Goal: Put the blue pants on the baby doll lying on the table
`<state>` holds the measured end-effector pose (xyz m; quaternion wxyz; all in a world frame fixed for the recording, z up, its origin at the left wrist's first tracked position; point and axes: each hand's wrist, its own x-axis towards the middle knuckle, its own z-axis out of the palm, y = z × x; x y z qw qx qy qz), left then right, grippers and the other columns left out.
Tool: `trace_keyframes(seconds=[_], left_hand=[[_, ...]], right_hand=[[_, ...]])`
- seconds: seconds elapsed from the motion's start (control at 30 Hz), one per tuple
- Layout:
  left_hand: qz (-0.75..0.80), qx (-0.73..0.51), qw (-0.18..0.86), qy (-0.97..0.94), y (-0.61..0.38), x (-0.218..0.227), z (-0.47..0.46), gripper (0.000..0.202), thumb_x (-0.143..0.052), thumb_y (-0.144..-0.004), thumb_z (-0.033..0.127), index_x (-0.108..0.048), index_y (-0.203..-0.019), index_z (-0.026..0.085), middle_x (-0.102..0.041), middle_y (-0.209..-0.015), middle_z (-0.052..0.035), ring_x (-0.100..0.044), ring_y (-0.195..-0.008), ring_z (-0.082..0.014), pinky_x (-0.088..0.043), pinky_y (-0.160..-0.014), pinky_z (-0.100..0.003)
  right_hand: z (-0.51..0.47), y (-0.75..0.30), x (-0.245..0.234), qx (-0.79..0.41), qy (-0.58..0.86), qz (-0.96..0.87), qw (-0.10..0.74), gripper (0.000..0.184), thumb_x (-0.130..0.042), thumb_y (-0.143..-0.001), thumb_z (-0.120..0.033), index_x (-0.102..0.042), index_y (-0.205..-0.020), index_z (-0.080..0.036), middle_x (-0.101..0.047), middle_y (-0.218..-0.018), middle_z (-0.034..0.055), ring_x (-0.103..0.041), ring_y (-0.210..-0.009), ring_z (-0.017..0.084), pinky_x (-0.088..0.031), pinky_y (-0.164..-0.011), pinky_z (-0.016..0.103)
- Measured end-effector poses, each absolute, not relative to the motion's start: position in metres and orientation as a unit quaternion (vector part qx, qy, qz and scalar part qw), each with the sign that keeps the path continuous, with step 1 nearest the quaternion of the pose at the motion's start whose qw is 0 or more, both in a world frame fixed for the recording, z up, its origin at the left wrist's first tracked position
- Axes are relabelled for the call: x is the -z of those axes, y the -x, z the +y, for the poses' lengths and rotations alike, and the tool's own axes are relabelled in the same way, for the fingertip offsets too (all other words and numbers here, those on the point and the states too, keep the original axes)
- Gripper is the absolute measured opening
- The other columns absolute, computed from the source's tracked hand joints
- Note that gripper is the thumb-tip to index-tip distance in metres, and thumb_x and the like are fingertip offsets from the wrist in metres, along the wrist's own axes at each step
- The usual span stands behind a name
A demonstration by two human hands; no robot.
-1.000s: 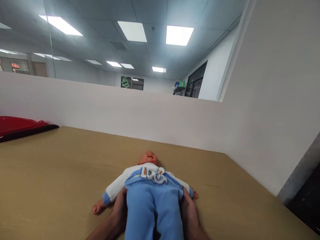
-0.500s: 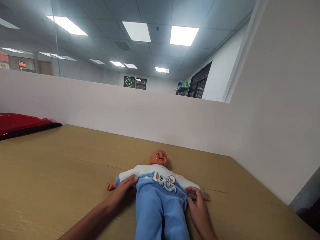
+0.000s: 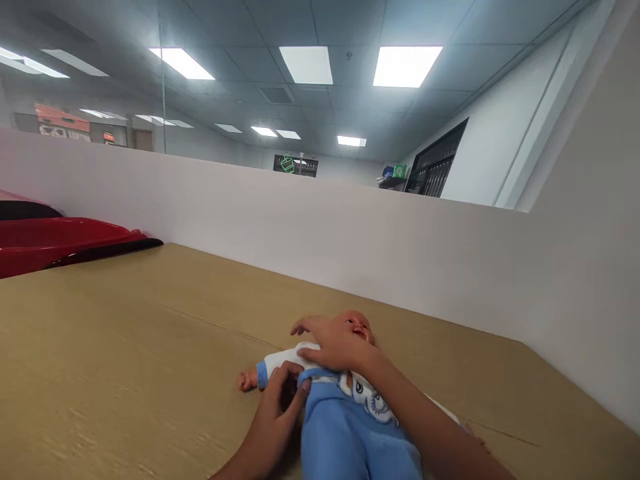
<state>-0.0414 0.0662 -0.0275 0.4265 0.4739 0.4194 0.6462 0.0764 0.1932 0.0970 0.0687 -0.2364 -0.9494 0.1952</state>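
A baby doll [image 3: 359,325] lies on its back on the brown tabletop, dressed in a white top [image 3: 283,361] with blue cuffs and blue overalls [image 3: 345,427] with an elephant patch. At the doll's side, on the left of the picture, my left hand [image 3: 277,407] has thumb and fingers closed on the edge of the overalls below the armpit. My right hand [image 3: 335,343] reaches across the chest, fingers stretched and apart over the shoulder, thumb near the white sleeve. My right forearm hides part of the elephant patch and the doll's other arm.
The brown tabletop [image 3: 150,347] meets a low white wall [image 3: 310,227] behind the doll, with a glass pane above it. A red plastic tub [image 3: 75,233] with a black edge sits at the far left. A white wall [image 3: 585,280] rises on the right.
My right hand has left the doll's far side and crossed over its chest to the left shoulder area. My left hand has turned and closed on the overalls' edge. The view has shifted left.
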Motion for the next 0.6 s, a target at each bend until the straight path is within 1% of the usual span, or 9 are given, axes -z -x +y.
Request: trace_keyframes(seconds=[0.07, 0.13, 0.17, 0.2, 0.27, 0.37, 0.47, 0.53, 0.6], left_hand=[[0.442, -0.635, 0.397, -0.494, 0.042, 0.025, 0.064, 0.038, -0.071, -0.097, 0.060, -0.069, -0.106, 0.024, -0.068, -0.106, -0.0064, -0.061, -0.109, -0.0308, -0.047, -0.102, -0.036], [0.454, -0.623, 0.393, -0.501, 0.042, 0.026, 0.064, 0.042, -0.069, -0.097, 0.063, -0.070, -0.108, 0.023, -0.071, -0.109, -0.0087, -0.062, -0.110, -0.0329, -0.047, -0.104, -0.038], [0.461, -0.621, 0.393, -0.497, 0.042, 0.028, 0.064, 0.044, -0.068, -0.097, 0.065, -0.070, -0.110, 0.023, -0.071, -0.111, -0.0099, -0.062, -0.112, -0.0338, -0.047, -0.104, -0.039], [0.469, -0.621, 0.392, -0.491, 0.043, 0.030, 0.065, 0.047, -0.068, -0.096, 0.066, -0.070, -0.113, 0.023, -0.072, -0.115, -0.0112, -0.062, -0.114, -0.0348, -0.047, -0.105, -0.039], [0.488, -0.615, 0.392, -0.480, 0.043, 0.038, 0.067, 0.051, -0.068, -0.095, 0.069, -0.069, -0.118, 0.023, -0.073, -0.121, -0.0131, -0.063, -0.115, -0.0359, -0.048, -0.103, -0.040], [0.505, -0.604, 0.381, -0.486, 0.044, 0.046, 0.071, 0.052, -0.064, -0.095, 0.073, -0.068, -0.107, 0.023, -0.073, -0.104, -0.0109, -0.065, -0.098, -0.0332, -0.050, -0.091, -0.039], [0.487, -0.617, 0.396, -0.474, 0.048, 0.041, 0.076, 0.053, -0.069, -0.089, 0.077, -0.067, -0.097, 0.024, -0.069, -0.088, -0.0060, -0.063, -0.088, -0.0301, -0.051, -0.084, -0.037], [0.458, -0.631, 0.432, -0.453, 0.050, 0.032, 0.081, 0.056, -0.075, -0.084, 0.078, -0.069, -0.100, 0.024, -0.070, -0.086, -0.0049, -0.064, -0.088, -0.0300, -0.052, -0.083, -0.036], [0.429, -0.642, 0.463, -0.435, 0.053, 0.024, 0.087, 0.059, -0.078, -0.081, 0.079, -0.071, -0.102, 0.024, -0.071, -0.087, -0.0050, -0.065, -0.089, -0.0300, -0.054, -0.084, -0.036]], right_hand=[[0.216, -0.053, -0.082, -0.212, 0.189, -0.959, -0.018, 0.068, -0.085, -0.080, -0.023, -0.062, -0.144, -0.023, -0.073, -0.139, 0.0115, -0.064, -0.134, 0.030, -0.050, -0.114, 0.042], [0.227, -0.040, -0.067, -0.219, 0.166, -0.959, -0.070, 0.084, -0.086, -0.076, -0.018, -0.054, -0.154, -0.027, -0.075, -0.135, 0.0105, -0.070, -0.125, 0.029, -0.054, -0.105, 0.040], [0.227, -0.037, -0.063, -0.215, 0.157, -0.961, -0.080, 0.086, -0.084, -0.078, -0.017, -0.050, -0.157, -0.029, -0.075, -0.136, 0.0112, -0.070, -0.125, 0.030, -0.054, -0.104, 0.040], [0.226, -0.036, -0.062, -0.201, 0.150, -0.965, -0.078, 0.084, -0.081, -0.081, -0.017, -0.049, -0.157, -0.029, -0.074, -0.137, 0.0120, -0.069, -0.126, 0.031, -0.053, -0.104, 0.041], [0.218, -0.040, -0.068, -0.145, 0.158, -0.976, -0.031, 0.069, -0.076, -0.084, -0.020, -0.057, -0.150, -0.031, -0.073, -0.132, 0.0105, -0.068, -0.124, 0.031, -0.051, -0.102, 0.040], [0.207, -0.057, -0.092, -0.048, 0.241, -0.966, 0.084, 0.046, -0.060, -0.091, -0.016, -0.068, -0.134, -0.028, -0.070, -0.120, 0.0103, -0.067, -0.111, 0.030, -0.049, -0.097, 0.041], [0.203, -0.077, -0.112, -0.026, 0.311, -0.942, 0.125, 0.048, -0.049, -0.090, -0.010, -0.069, -0.131, -0.024, -0.066, -0.121, 0.0134, -0.065, -0.111, 0.032, -0.046, -0.100, 0.047], [0.203, -0.090, -0.115, -0.054, 0.308, -0.942, 0.117, 0.049, -0.049, -0.088, -0.008, -0.072, -0.127, -0.025, -0.067, -0.119, 0.0127, -0.064, -0.114, 0.033, -0.045, -0.102, 0.048], [0.203, -0.101, -0.108, -0.099, 0.279, -0.950, 0.101, 0.051, -0.049, -0.083, -0.004, -0.075, -0.121, -0.026, -0.069, -0.119, 0.0106, -0.064, -0.117, 0.031, -0.045, -0.104, 0.046]])
